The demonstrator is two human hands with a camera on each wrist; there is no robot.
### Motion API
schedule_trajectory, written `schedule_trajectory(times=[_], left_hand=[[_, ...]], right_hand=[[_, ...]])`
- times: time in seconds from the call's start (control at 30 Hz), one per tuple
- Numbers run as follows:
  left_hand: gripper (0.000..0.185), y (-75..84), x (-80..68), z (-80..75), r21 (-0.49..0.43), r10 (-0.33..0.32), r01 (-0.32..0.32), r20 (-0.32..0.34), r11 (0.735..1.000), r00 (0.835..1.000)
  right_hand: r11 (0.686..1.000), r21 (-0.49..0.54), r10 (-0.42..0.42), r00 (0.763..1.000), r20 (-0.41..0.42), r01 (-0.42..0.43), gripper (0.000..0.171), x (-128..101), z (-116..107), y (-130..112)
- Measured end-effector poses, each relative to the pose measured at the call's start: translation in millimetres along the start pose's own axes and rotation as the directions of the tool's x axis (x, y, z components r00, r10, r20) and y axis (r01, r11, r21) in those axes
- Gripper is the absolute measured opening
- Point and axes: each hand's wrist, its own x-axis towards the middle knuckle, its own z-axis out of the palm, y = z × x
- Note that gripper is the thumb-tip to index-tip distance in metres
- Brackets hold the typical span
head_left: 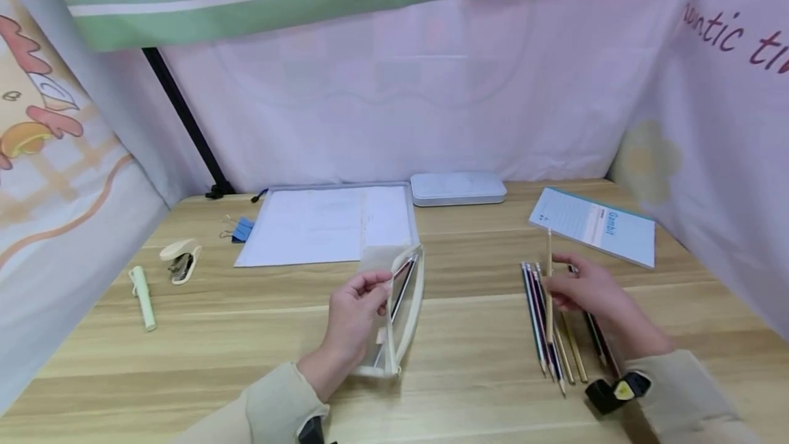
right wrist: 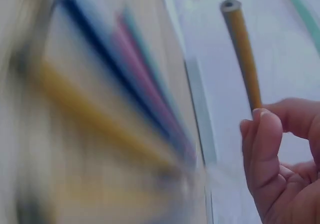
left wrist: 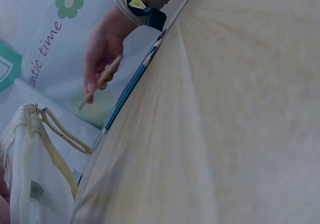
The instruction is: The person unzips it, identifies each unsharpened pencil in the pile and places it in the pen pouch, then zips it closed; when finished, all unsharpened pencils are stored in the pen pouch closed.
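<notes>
My left hand (head_left: 353, 321) holds a translucent zip pouch (head_left: 416, 300) by the edge of its opening, thumb and fingers pinching the side. Inside the gaping pouch a few slim pencils (head_left: 403, 288) show. On the right, my right hand (head_left: 585, 286) pinches a yellow-brown pencil (right wrist: 244, 51) between thumb and fingers, lifted off the table. Below that hand lies a loose group of several pencils (head_left: 533, 321), some dark, some gold. In the left wrist view only a bit of the left hand appears, beside the pouch's cream zip edge (left wrist: 57, 156).
A notepad (head_left: 594, 225) lies at the back right. A white case (head_left: 458, 189) and a clipboard-like board with paper (head_left: 327, 225) are along the back. At the left are a stapler (head_left: 181, 260), blue binder clip (head_left: 243, 230) and pale green pen-shaped item (head_left: 143, 299). Cloth walls surround the table.
</notes>
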Motion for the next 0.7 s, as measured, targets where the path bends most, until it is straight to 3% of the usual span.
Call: schedule_trajectory(times=[0.13, 0.33, 0.5, 0.7], left_hand=[[0.023, -1.1, -0.4, 0.4, -0.003, 0.005, -0.005, 0.010, 1.000, 1.000], [0.022, -2.0, -2.7, 3.2, -0.007, 0.002, -0.002, 0.023, 1.000, 1.000], [0.023, -2.4, -4.6, 6.5, -0.017, -0.001, 0.002, 0.040, 1.000, 0.999], [0.024, -4.5, -5.5, 10.3, -0.035, -0.002, 0.004, 0.046, 0.999, 0.999]], right_hand=[[0.983, 0.181, -0.024, 1.000, -0.012, 0.026, 0.065, 2, 23, -19], [0.909, 0.416, -0.016, 0.999, -0.039, 0.031, 0.063, 6, 79, -41], [0.879, 0.476, -0.007, 1.000, 0.014, -0.001, 0.062, 10, 126, -49], [0.860, 0.507, 0.020, 0.997, 0.069, -0.052, 0.062, 11, 162, -54]])
